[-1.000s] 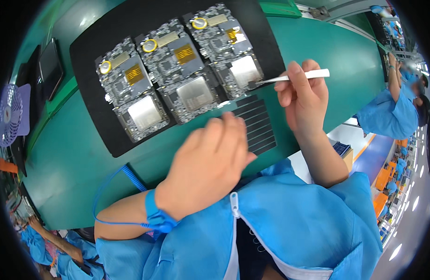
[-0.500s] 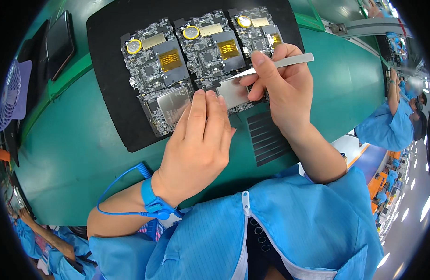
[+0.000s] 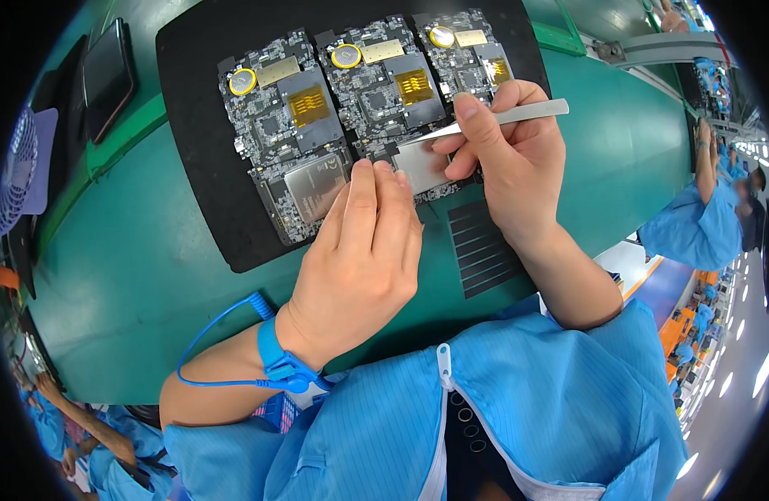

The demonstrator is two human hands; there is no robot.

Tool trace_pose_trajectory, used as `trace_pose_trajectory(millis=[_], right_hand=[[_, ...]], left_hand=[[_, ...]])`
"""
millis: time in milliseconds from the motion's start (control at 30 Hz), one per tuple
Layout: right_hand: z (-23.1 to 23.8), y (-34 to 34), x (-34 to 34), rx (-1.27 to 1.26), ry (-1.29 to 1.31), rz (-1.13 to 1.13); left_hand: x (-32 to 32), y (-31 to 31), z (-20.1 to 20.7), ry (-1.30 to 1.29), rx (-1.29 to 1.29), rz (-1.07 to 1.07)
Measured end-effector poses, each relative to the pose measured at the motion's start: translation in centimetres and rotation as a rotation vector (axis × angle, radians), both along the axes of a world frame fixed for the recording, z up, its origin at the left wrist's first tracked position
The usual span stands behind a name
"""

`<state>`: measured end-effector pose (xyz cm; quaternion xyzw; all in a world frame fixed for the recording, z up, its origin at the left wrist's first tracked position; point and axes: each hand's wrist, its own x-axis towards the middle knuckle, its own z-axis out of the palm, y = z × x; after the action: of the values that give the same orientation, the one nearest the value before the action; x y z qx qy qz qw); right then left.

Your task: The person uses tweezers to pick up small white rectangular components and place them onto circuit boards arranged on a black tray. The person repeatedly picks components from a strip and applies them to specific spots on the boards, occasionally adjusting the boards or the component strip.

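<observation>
Three populated circuit boards lie side by side: a left board [image 3: 269, 127], a middle board [image 3: 374, 102] and a right board [image 3: 466, 77]. Each carries a round yellow-rimmed coin cell and amber tape. Pinched in my right hand [image 3: 522, 171] is a pair of silver tweezers [image 3: 535, 109], its tips at the upper edge of a silver metal plate [image 3: 421, 169] on the middle board. My right fingertips also touch that plate. My left hand [image 3: 355, 259] rests its extended fingertips on the middle board's lower left, next to the plate, hiding that corner. Another silver plate [image 3: 315, 185] sits on the left board.
Beneath the boards is a black mat [image 3: 213, 204] on a green tabletop [image 3: 142, 275]. Dark strips [image 3: 484, 250] lie near the right forearm. A blue wrist strap [image 3: 271, 346] with coiled cord circles my left wrist. A purple basket [image 3: 25, 159] stands far left; co-workers sit on both sides.
The picture has shifted slightly, moving boards and hands a little to the right together. Both hands keep nearly the same places on the middle board, and the tweezers stay at the plate's edge.
</observation>
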<state>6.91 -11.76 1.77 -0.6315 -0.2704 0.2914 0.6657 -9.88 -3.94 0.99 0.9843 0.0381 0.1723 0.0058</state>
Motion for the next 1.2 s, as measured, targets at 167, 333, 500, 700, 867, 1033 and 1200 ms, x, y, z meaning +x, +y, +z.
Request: trace_pose_trajectory(millis=[167, 333, 500, 700, 867, 1033, 1200], right_hand=[[-0.2, 0.3, -0.3, 0.044, -0.011, -0.043], [-0.1, 0.2, -0.3, 0.010, -0.028, -0.046], [-0.4, 0.1, -0.7, 0.062, -0.099, -0.052], [-1.2, -0.3, -0.7, 0.175, -0.165, -0.038], [-1.7, -0.2, -1.0, 0.195, -0.243, 0.033], [-2.0, -0.3, -1.0, 0.142, -0.323, -0.004], [-2.6, -0.7, -1.1, 0.089, -0.592, -0.008]], left_hand=[[0.1, -0.1, -0.2, -0.004, -0.004, 0.011], [0.5, 0.4, -0.3, -0.062, -0.182, 0.013], [0.6, 1.2, 0.4, -0.030, -0.252, -0.016], [0.5, 2.2, 1.2, 0.060, -0.314, -0.065], [-0.5, -0.1, 0.5, 0.097, -0.076, 0.000], [-0.3, 0.1, 0.6, 0.089, -0.030, -0.016], [-0.3, 0.0, 0.5, 0.090, -0.009, -0.013]])
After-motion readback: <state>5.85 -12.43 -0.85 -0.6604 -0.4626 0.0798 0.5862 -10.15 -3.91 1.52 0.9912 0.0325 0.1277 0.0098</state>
